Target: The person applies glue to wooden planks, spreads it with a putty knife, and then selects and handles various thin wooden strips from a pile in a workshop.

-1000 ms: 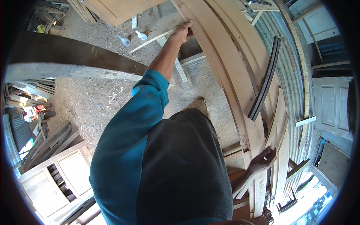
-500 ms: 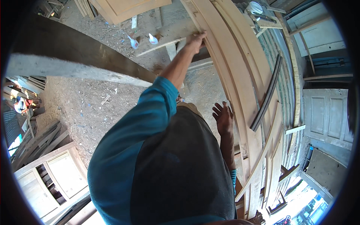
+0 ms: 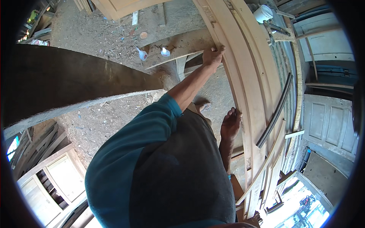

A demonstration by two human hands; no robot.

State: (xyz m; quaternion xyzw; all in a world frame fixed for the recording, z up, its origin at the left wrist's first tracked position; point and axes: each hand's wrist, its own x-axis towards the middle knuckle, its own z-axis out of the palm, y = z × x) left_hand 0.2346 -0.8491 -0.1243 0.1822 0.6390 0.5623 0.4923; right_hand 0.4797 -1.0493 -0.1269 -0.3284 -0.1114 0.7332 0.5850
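Observation:
A long pale wooden plank [image 3: 239,72] with slots cut near its far end lies lengthwise on my right, beside other boards. My left hand [image 3: 213,57] is closed over its near-side edge, thumb on top. The fingers underneath are hidden. Lower down, my right hand [image 3: 231,123] is beside the same edge, palm up and fingers loosely bent. One fingertip seems to meet the wood; I see nothing held in it. A dark curved strip [image 3: 274,112] rests across the boards to the right of that hand.
A thick timber beam [image 3: 87,76] juts in from the left. Two white bottles [image 3: 165,52] stand by a board beyond my left hand. A white bucket [image 3: 263,14] is at the far right. Panelled doors [image 3: 329,121] lean at right; a framed panel [image 3: 57,182] lies lower left.
My left hand keeps its grip on the plank's edge. My right hand's fingers, spread before, are now more bent and close to the edge. The view has shifted somewhat.

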